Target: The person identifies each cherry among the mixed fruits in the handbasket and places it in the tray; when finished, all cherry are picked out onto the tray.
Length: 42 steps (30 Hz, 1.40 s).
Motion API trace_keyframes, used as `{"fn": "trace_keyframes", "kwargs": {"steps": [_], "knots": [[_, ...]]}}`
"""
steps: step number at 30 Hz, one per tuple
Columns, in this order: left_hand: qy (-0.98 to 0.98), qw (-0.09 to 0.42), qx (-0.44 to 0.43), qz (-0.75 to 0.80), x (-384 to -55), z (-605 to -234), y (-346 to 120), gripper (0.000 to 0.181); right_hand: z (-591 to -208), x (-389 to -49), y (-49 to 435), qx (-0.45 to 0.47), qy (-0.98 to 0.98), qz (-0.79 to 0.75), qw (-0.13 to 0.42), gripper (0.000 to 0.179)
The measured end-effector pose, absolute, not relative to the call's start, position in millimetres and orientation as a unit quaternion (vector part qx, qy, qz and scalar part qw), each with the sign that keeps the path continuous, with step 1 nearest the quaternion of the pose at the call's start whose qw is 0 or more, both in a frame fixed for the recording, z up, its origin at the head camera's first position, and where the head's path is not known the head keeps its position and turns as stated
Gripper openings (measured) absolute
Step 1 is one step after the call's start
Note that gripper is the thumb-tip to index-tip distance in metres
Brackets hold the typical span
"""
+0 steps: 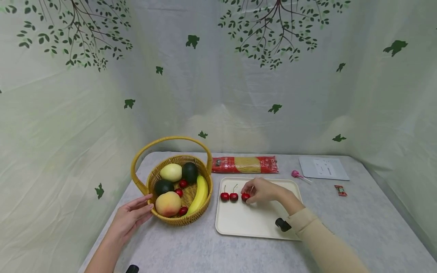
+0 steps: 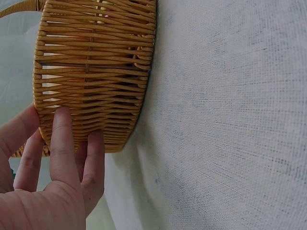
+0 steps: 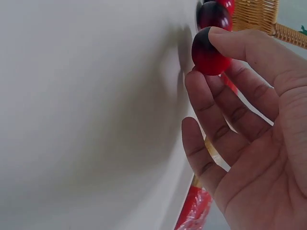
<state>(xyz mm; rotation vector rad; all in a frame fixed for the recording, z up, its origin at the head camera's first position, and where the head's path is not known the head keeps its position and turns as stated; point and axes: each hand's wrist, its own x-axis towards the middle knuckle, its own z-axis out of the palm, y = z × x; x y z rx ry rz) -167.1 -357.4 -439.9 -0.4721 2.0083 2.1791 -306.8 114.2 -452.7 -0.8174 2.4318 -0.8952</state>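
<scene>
My right hand [image 1: 262, 189] is down at the tray [image 1: 246, 222], and it's got a cherry [image 3: 215, 60], pinched between thumb and fingers! That's over the tray's far half, left of its middle; whether the cherry touches the surface, I can't tell. Just left of it, on the tray too, two stemmed cherries [image 1: 233, 197] sit side by side.

Over to the left of the tray, my left hand [image 1: 131, 219] has its fingertips against the wicker basket [image 1: 182, 220], fingers loosely extended, clutching nothing. And it's a full load in there: a peach [image 1: 168, 204], a banana [image 1: 199, 195], two dark green fruits [image 1: 190, 173], a pale yellow one and a few small red fruits [image 1: 183, 183].

Straight behind the tray, a red packet [image 1: 246, 165] lies lengthwise on the worktop [image 1: 191, 250]. Off the tray's far right corner, there's a pink lollipop [image 1: 295, 173], with a grey board [image 1: 308, 167] beyond; right of the tray, a small wrapped sweet [image 1: 340, 190].
</scene>
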Motion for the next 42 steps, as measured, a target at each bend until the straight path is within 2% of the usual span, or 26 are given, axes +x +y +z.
{"fn": "trace_keyframes", "kwargs": {"steps": [27, 35, 42], "knots": [[0.669, 0.066, -0.153, 0.724, -166.8, -440.7, -357.2, 0.036, -459.8, -312.4, 108.9, -0.320, 0.862, -0.341, 0.194, 0.026], [0.667, 0.068, -0.162, 0.724, -166.0, -440.4, -356.4, 0.036, -444.1, -311.9, 111.3, -0.316, 0.868, -0.334, 0.189, 0.032], [0.665, 0.069, -0.160, 0.726, -166.4, -440.3, -357.0, 0.036, -426.9, -320.0, 108.5, -0.340, 0.862, -0.334, 0.170, 0.030]]}}
